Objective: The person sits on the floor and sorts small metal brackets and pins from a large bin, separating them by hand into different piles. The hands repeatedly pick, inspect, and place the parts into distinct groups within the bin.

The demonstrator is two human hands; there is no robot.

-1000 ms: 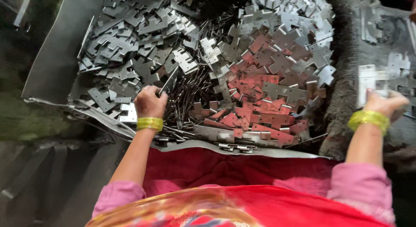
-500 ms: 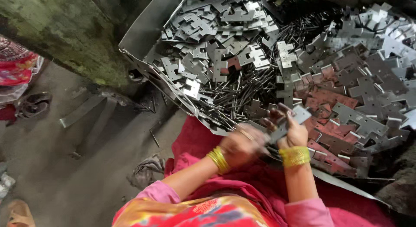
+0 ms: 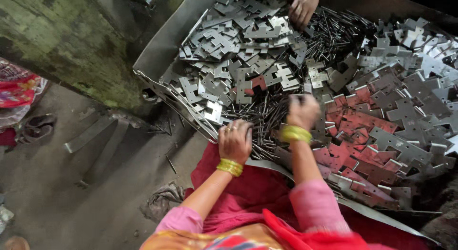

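Over the thin metal pins (image 3: pixel 267 118), my left hand (image 3: pixel 234 141) curls shut, seemingly grasping some; my right hand (image 3: pixel 302 111), at two o'clock, clenches, blurred, contents unclear.

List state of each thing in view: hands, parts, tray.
left hand: closed, resting on the thin metal pins at the tray's near edge
right hand: blurred, fingers curled over the pins; grip unclear
co-worker's hand: reaching into the pile from the far side
stamped metal plates: loose, heaped
reddish plates: loose, heaped
metal tray: full, rim bent
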